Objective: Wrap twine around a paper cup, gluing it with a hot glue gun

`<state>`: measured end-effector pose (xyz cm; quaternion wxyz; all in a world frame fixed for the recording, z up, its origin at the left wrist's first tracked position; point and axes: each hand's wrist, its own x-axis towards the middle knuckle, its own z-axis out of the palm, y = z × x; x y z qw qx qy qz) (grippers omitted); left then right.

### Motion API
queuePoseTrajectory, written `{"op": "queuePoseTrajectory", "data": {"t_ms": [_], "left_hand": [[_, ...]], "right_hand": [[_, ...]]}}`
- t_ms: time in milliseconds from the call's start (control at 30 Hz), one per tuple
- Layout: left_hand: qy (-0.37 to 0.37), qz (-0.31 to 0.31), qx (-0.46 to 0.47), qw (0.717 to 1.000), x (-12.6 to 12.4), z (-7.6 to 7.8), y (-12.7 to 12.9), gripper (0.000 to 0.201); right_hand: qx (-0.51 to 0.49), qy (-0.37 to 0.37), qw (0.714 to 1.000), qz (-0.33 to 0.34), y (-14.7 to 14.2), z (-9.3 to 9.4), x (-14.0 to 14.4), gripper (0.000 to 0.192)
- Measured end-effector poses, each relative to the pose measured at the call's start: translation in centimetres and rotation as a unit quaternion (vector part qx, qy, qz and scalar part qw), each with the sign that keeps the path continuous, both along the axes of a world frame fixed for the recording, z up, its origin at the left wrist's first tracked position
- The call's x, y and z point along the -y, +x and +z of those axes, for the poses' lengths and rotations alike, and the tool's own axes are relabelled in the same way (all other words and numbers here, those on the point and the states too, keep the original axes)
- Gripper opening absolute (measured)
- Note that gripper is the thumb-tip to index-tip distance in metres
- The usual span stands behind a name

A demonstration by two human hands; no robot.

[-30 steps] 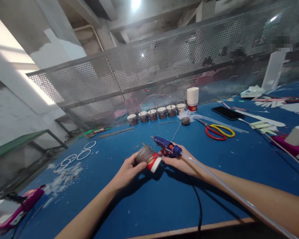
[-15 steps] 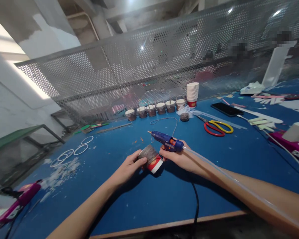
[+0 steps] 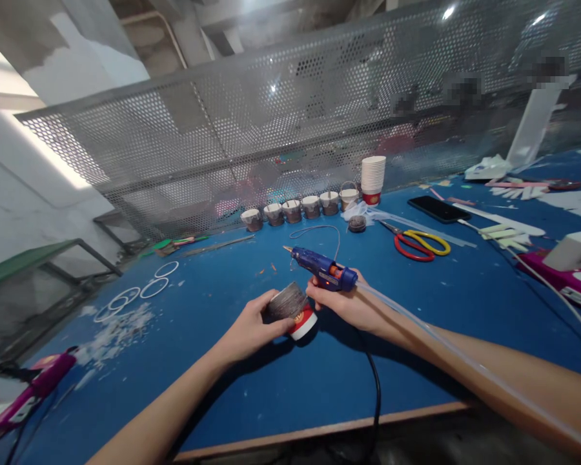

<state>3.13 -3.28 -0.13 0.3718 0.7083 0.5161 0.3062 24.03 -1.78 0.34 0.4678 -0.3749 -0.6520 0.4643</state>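
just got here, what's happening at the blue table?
A person at the blue work table holds a red-and-white paper cup wrapped in grey twine in the left hand. The right hand grips a blue hot glue gun, nozzle pointing away from the cup. A row of similar twine-wrapped cups stands along the perforated metal screen.

Craft workshop: blue worktable (image 3: 465, 297), perforated metal screen (image 3: 281, 148), scissors (image 3: 419, 244).

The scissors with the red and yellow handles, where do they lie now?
In the head view, the scissors lie on the blue table, right of centre and beyond the right hand, between a small dark spool and a black phone.
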Motion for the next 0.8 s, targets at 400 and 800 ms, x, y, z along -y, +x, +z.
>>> {"op": "queuePoseTrajectory", "data": {"t_ms": [400, 800], "left_hand": [[-0.048, 0.037, 0.072, 0.996, 0.2, 0.8, 0.1, 0.031], [-0.049, 0.046, 0.119, 0.991, 0.1, 0.1, -0.3, 0.041]], "right_hand": [[0.012, 0.020, 0.999, -0.023, -0.1, -1.0, -0.6, 0.009], [-0.023, 0.034, 0.999, -0.016, -0.2, -1.9, -0.7, 0.009]]}}
